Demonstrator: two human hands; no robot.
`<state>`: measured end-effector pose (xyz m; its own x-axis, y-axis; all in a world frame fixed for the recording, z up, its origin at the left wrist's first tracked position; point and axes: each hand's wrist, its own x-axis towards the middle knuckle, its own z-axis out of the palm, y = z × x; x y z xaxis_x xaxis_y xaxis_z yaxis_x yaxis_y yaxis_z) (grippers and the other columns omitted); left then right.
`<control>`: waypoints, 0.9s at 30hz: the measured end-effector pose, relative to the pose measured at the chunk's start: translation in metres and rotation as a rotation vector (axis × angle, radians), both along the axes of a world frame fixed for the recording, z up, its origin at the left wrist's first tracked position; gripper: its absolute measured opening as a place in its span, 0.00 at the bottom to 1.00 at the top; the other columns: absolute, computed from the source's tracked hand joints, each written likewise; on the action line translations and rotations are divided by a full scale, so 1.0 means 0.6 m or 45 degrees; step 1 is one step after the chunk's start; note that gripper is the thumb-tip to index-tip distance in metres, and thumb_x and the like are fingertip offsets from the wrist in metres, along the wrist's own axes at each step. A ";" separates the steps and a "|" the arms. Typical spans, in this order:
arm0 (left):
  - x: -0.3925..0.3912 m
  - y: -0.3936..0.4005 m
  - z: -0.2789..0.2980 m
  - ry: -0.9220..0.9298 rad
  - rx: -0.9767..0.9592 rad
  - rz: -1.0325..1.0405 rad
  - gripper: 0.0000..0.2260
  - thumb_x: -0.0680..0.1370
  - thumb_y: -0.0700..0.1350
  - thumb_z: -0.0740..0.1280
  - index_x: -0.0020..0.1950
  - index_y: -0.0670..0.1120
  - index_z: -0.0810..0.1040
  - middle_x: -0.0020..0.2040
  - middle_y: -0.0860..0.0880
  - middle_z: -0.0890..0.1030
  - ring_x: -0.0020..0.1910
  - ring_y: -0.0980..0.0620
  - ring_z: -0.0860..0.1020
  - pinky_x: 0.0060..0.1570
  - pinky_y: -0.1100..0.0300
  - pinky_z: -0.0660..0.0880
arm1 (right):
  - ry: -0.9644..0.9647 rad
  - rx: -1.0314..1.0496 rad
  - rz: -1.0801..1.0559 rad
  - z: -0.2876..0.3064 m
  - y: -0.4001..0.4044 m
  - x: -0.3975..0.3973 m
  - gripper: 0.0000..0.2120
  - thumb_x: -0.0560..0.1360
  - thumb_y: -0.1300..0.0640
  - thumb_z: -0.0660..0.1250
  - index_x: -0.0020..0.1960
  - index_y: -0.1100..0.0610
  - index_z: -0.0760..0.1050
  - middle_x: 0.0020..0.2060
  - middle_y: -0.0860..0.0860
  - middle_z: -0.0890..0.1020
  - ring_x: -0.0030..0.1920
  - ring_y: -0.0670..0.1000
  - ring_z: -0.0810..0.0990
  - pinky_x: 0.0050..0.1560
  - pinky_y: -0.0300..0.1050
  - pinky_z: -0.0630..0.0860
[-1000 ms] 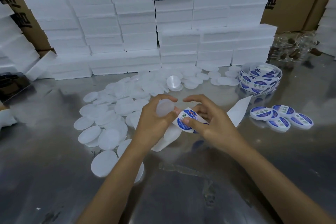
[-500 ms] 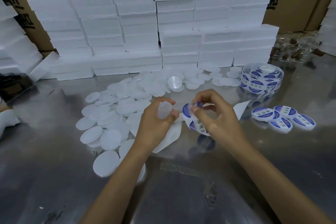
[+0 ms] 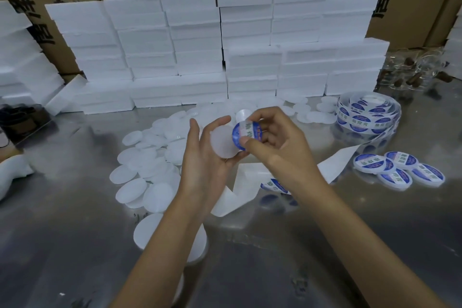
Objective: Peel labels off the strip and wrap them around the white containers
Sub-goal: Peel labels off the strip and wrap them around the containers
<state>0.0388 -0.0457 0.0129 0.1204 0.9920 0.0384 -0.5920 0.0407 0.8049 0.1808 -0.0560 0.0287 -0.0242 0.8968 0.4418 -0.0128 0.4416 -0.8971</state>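
Pressing the label point(image 3: 246, 132) askew is the risk — left hand point(image 3: 207, 155) grips the container point(image 3: 223, 144), right hand point(image 3: 275, 140) pinches the label's edge — a slipping grip could crease it

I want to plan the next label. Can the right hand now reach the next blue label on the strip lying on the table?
Probably not yet: the right hand is busy pinching a blue label against the white container. The next label on the strip lies just below its wrist, uncovered, so the way looks free afterwards.
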 end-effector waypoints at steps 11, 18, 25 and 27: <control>0.010 -0.003 0.001 0.038 0.050 -0.064 0.30 0.83 0.62 0.48 0.68 0.41 0.73 0.59 0.39 0.81 0.57 0.44 0.82 0.58 0.54 0.80 | -0.159 0.080 -0.120 -0.025 0.004 -0.019 0.14 0.72 0.62 0.74 0.50 0.47 0.74 0.44 0.39 0.80 0.46 0.44 0.81 0.45 0.35 0.78; 0.023 -0.008 0.001 0.129 0.104 -0.049 0.29 0.80 0.61 0.52 0.67 0.40 0.73 0.63 0.36 0.79 0.63 0.42 0.79 0.61 0.52 0.78 | -0.209 0.063 -0.126 -0.028 -0.002 -0.017 0.16 0.72 0.62 0.74 0.49 0.44 0.73 0.44 0.38 0.80 0.47 0.41 0.80 0.43 0.31 0.77; 0.027 -0.009 0.000 0.229 0.231 -0.043 0.26 0.77 0.60 0.54 0.62 0.41 0.74 0.54 0.44 0.81 0.57 0.47 0.80 0.61 0.54 0.78 | -0.313 0.096 -0.234 -0.028 -0.008 -0.016 0.14 0.73 0.57 0.75 0.52 0.45 0.73 0.45 0.38 0.79 0.45 0.40 0.79 0.41 0.27 0.74; 0.028 -0.010 0.001 0.227 0.239 -0.042 0.26 0.77 0.60 0.54 0.62 0.41 0.74 0.55 0.43 0.81 0.59 0.44 0.79 0.62 0.53 0.77 | -0.355 0.138 -0.285 -0.028 -0.008 -0.016 0.14 0.73 0.57 0.75 0.53 0.46 0.74 0.47 0.38 0.77 0.46 0.39 0.79 0.42 0.26 0.73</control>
<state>0.0553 -0.0518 0.0135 0.1742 0.9649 0.1965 -0.4410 -0.1020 0.8917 0.1710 -0.0609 0.0117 0.0343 0.8417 0.5388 0.3328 0.4988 -0.8003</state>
